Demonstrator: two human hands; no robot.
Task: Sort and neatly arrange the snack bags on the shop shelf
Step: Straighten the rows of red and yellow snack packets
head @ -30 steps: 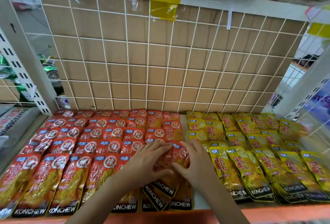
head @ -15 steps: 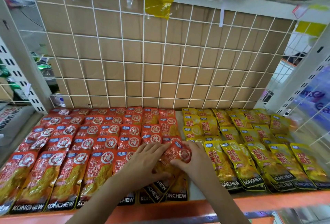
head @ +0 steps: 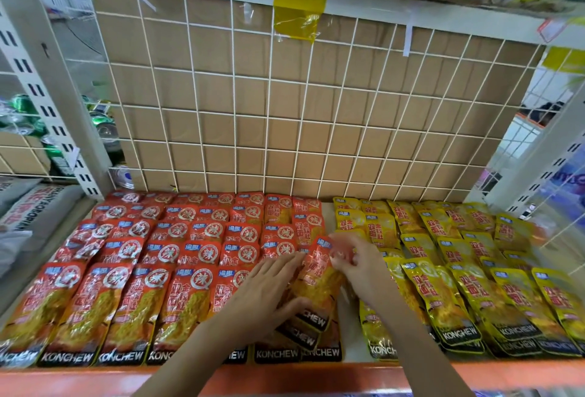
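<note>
Largest before us is the white wire grid panel [head: 304, 112] backed with brown cardboard, which closes the rear of the white shop shelf with its orange front lip [head: 95, 381]. On the shelf's left half we see the block of red foil snack bags [head: 152, 257], laid flat in overlapping rows with their black bands toward us. On the right half lies the block of yellow foil snack bags [head: 459, 257] in like rows, with a narrow bare strip of shelf between the two colours. At the right edge of the red block, atop the front-row bags, lies a single red foil snack bag [head: 319, 279], slightly askew. Our left hand [head: 262, 295] rests on its left side, fingers stretched nearly straight and thumb spread across its lower part. Our right hand [head: 357, 263], blurred, curls its fingers at the bag's upper right edge and pinches it there. A strip of yellow tape [head: 299, 7] hangs from the shelf above, and green drink cans [head: 101, 118] show beyond the left upright.
</note>
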